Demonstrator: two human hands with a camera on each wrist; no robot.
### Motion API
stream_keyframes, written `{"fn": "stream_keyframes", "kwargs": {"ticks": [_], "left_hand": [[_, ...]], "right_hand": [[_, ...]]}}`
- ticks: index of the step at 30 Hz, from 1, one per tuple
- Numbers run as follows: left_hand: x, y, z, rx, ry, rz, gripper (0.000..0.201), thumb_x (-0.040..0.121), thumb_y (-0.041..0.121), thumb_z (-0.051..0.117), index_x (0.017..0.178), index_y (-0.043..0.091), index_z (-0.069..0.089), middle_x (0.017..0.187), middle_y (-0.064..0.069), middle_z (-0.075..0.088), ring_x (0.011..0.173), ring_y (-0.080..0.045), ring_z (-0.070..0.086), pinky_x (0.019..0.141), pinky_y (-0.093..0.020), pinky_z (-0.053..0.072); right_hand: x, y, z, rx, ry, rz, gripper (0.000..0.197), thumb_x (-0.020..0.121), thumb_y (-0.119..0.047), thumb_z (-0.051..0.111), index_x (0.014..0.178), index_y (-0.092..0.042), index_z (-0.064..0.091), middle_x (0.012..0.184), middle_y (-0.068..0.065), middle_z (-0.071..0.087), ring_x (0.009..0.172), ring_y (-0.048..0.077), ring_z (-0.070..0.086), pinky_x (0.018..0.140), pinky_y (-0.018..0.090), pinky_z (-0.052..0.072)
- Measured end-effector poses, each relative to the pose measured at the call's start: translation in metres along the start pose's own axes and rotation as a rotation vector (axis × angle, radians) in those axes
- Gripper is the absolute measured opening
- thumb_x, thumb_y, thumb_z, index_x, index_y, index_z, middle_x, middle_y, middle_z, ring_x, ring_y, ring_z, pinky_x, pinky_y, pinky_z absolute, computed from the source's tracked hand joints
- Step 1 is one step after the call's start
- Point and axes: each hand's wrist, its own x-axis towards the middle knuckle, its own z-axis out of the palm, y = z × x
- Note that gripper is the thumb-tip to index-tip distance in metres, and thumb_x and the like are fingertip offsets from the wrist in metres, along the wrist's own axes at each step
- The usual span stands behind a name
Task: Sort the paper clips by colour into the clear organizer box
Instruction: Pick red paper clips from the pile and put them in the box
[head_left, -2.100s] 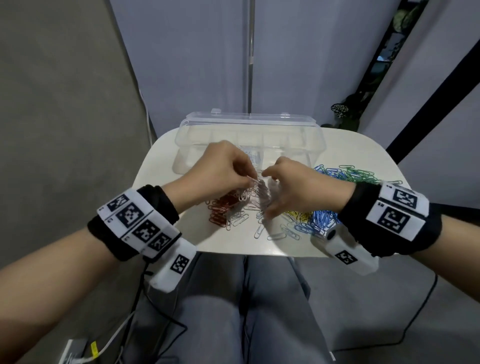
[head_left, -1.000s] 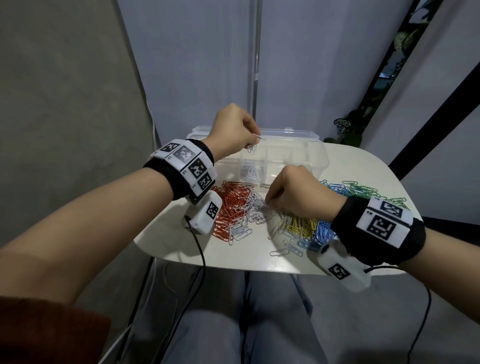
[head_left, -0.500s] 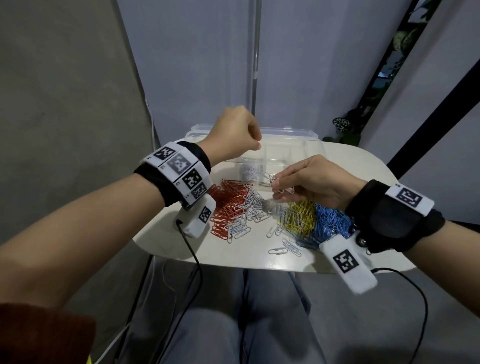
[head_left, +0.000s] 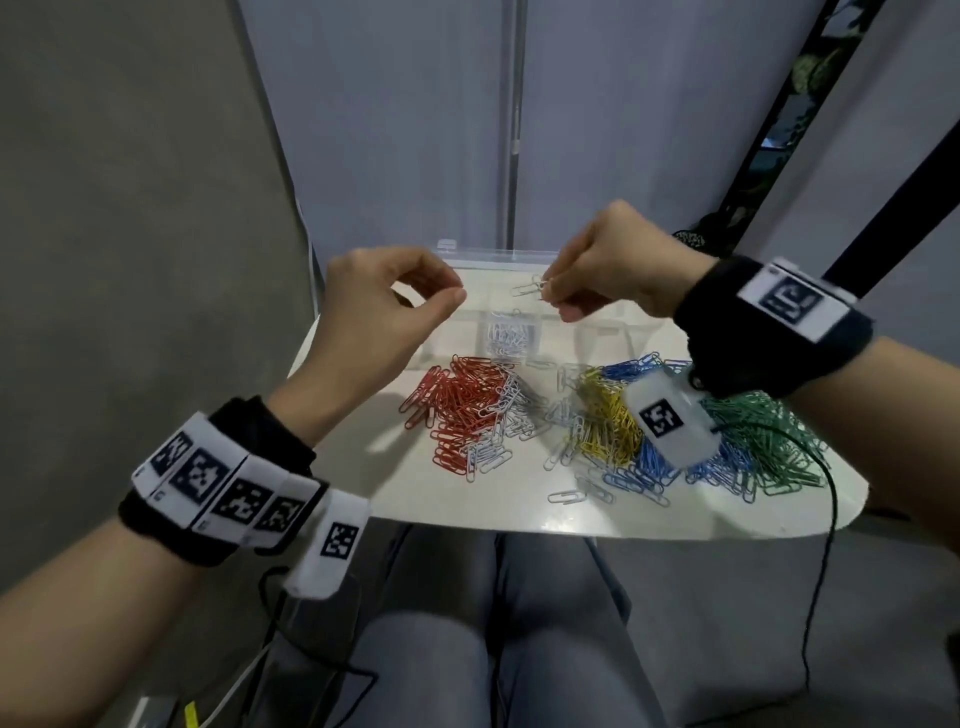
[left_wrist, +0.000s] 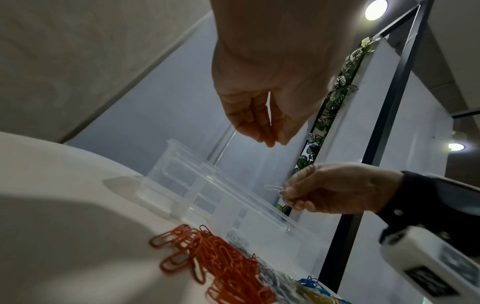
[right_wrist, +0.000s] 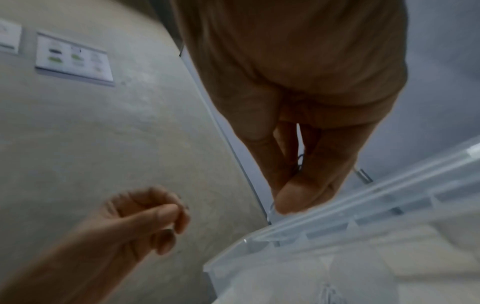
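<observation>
The clear organizer box (head_left: 613, 332) stands at the back of the small white table (head_left: 395, 483). One of its compartments holds white clips (head_left: 509, 338). My right hand (head_left: 550, 296) hovers above the box and pinches a few white paper clips (head_left: 527, 288), also seen in the left wrist view (left_wrist: 272, 187). To the left of it, over the box's left end, my left hand (head_left: 457, 299) is raised with thumb and forefinger tips together and nothing visible between them. On the table lie piles of red clips (head_left: 462, 405), yellow clips (head_left: 602, 421), blue clips (head_left: 649, 462) and green clips (head_left: 769, 447).
Loose white clips (head_left: 498, 452) are mixed along the red pile's right edge, and a few lie near the table's front edge (head_left: 569, 496). My grey-trousered knees are under the table. A grey wall is on the left, and a partition and a plant are behind.
My right hand rose from the piles to above the box with white clips pinched. My left hand drew back left from over the box, its clips gone.
</observation>
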Motion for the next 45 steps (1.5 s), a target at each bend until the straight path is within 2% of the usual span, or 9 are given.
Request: {"fn": "stream_keyframes", "kwargs": {"ticks": [4,11,15,19,22,28,35,39,45], "left_hand": [[-0.008,0.000,-0.002,-0.028,-0.010,-0.011,0.001,0.080,0.013,0.074,0.081,0.011,0.074,0.073,0.009,0.068,0.060,0.001,0.059,0.055,-0.019,0.046],[-0.015,-0.001,-0.002,-0.056,-0.038,-0.004,0.001,0.080,0.011,0.074,0.079,0.011,0.073,0.072,0.007,0.068,0.056,0.002,0.056,0.053,-0.016,0.044],[-0.020,-0.002,-0.001,-0.041,-0.087,0.000,0.002,0.078,0.011,0.075,0.079,0.012,0.073,0.072,0.006,0.068,0.057,0.001,0.058,0.052,-0.014,0.044],[-0.022,-0.007,0.002,0.077,-0.333,-0.027,0.021,0.072,0.023,0.082,0.091,0.019,0.073,0.081,0.012,0.066,0.072,0.002,0.058,0.063,-0.015,0.044],[-0.017,-0.010,0.013,0.308,-0.581,0.086,0.045,0.069,0.036,0.082,0.110,0.023,0.069,0.103,0.008,0.067,0.095,-0.010,0.053,0.082,-0.031,0.044],[-0.003,-0.013,0.046,0.613,-0.818,0.223,0.072,0.070,0.048,0.076,0.134,0.024,0.051,0.126,0.006,0.058,0.113,-0.017,0.041,0.090,-0.032,0.037],[0.007,-0.008,0.066,0.624,-0.825,0.187,0.035,0.072,0.034,0.078,0.105,0.022,0.072,0.101,0.001,0.067,0.099,-0.021,0.055,0.077,-0.030,0.042],[0.005,-0.003,0.069,0.594,-0.784,0.154,0.022,0.077,0.014,0.073,0.098,0.020,0.075,0.095,-0.002,0.069,0.090,-0.022,0.061,0.075,-0.032,0.051],[0.004,0.000,0.072,0.518,-0.718,0.187,0.013,0.075,0.013,0.071,0.085,0.019,0.076,0.081,0.003,0.070,0.079,-0.017,0.062,0.072,-0.033,0.052]], "right_hand": [[0.025,-0.012,0.015,-0.232,0.001,0.055,0.025,0.072,0.012,0.073,0.096,0.013,0.066,0.070,0.021,0.066,0.042,0.021,0.062,0.055,0.036,0.059],[0.044,-0.024,0.031,-0.333,-0.029,0.112,0.021,0.070,0.010,0.076,0.087,0.012,0.063,0.066,0.022,0.066,0.066,0.033,0.069,0.073,0.044,0.059],[0.042,-0.026,0.027,-0.240,-0.055,0.096,0.044,0.071,0.008,0.076,0.111,0.004,0.058,0.074,0.024,0.068,0.074,0.035,0.072,0.070,0.044,0.060],[0.023,-0.024,0.013,-0.130,-0.023,0.010,0.035,0.072,0.011,0.073,0.105,0.015,0.060,0.081,0.028,0.067,0.075,0.037,0.071,0.064,0.041,0.061],[0.004,-0.016,0.003,-0.151,-0.019,-0.082,0.025,0.074,0.007,0.073,0.098,0.008,0.066,0.072,0.019,0.067,0.057,0.025,0.066,0.052,0.033,0.059],[-0.030,0.014,-0.002,-0.240,-0.112,-0.114,0.014,0.072,-0.001,0.078,0.085,-0.001,0.073,0.056,0.010,0.064,0.037,0.012,0.043,0.038,0.021,0.035],[-0.037,0.051,0.009,-0.383,-0.147,-0.072,0.017,0.070,-0.008,0.082,0.085,-0.009,0.074,0.061,0.001,0.068,0.039,0.000,0.052,0.041,0.013,0.038],[-0.037,0.060,0.015,-0.399,-0.158,-0.090,0.022,0.067,-0.014,0.084,0.086,-0.010,0.074,0.066,0.001,0.069,0.052,0.006,0.060,0.053,0.019,0.046],[-0.033,0.063,0.017,-0.385,-0.137,-0.111,0.023,0.067,-0.013,0.085,0.086,-0.007,0.074,0.068,0.006,0.070,0.056,0.012,0.063,0.054,0.021,0.046]]}}
